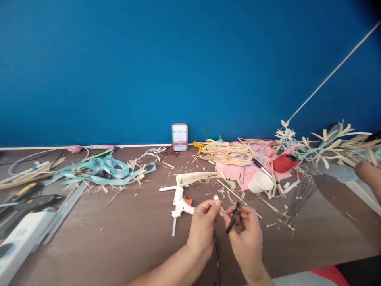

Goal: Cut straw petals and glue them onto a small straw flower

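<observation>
Low in the middle of the view, my left hand [204,224] pinches a short, pale strip of dried leaf [216,198] between thumb and fingertips. Close beside it, my right hand [245,234] is closed around small scissors [233,222] with black handles, their blades pointing up and away to the right. The fingertips of both hands nearly meet at the strip. Just left of my hands lies a white glue gun [179,202] with an orange trigger. Pale strips [196,177] lie behind it, and small offcuts are scattered around.
Light blue ribbon [110,171] and a white power strip [25,242] are on the left. A phone [179,137] leans against the blue wall. To the right are a heap of dried strips [232,153], a white cup [260,182] and a red roll [284,163]. Another person's hand [369,176] shows at the right edge.
</observation>
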`<state>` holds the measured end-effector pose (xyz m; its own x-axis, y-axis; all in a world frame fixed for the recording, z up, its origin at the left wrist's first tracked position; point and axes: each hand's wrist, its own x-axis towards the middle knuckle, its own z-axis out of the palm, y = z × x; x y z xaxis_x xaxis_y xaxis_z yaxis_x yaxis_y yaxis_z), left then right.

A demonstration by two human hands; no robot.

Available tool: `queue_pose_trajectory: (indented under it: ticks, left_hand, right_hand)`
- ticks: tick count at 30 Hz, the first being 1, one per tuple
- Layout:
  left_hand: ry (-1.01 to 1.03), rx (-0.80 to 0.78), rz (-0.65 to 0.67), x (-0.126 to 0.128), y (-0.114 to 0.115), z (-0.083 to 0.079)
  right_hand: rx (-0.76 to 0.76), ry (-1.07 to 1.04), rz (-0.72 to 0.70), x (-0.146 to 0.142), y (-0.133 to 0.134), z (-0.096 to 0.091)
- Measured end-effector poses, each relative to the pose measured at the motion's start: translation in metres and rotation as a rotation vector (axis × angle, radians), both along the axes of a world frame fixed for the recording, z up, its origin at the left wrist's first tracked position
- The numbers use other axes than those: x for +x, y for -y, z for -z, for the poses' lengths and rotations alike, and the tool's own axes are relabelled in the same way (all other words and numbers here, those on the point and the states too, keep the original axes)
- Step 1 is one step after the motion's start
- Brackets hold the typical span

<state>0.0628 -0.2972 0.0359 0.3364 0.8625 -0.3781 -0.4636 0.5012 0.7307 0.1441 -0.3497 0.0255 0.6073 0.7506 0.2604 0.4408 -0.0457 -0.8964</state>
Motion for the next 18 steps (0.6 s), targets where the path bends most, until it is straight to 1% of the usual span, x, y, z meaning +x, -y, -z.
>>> queue_pose_trajectory:
  ticks: [2, 5, 9, 12, 15, 18]
  left_hand:
    - [0.027, -0.031, 0.002, 0.0000, -0.0001, -0.0007]
    - [0.108, -0.133, 0.029, 0.0000, -0.0008, -0.0029]
    - [0.183, -0.204, 0.063, -0.0001, -0.0011, -0.0064]
    - [0.195, -0.213, 0.076, -0.0002, -0.0008, -0.0062]
    - [0.172, -0.175, 0.082, -0.0009, -0.0007, -0.0029]
    - [0.145, -0.145, 0.055, -0.0011, -0.0009, -0.0002]
  right_hand:
    - [-0.007, -0.074, -0.016, -0.0003, -0.0006, -0.0009]
    - [-0.028, -0.187, -0.053, -0.0008, -0.0017, -0.0004]
    - [-0.045, -0.242, -0.087, -0.0022, -0.0021, 0.0020]
    - [-0.055, -0.226, -0.077, -0.0027, -0.0014, 0.0034]
    - [-0.067, -0.195, -0.060, -0.0020, -0.0009, 0.0045]
    - [-0.055, -0.184, -0.061, -0.0017, -0.0011, 0.0040]
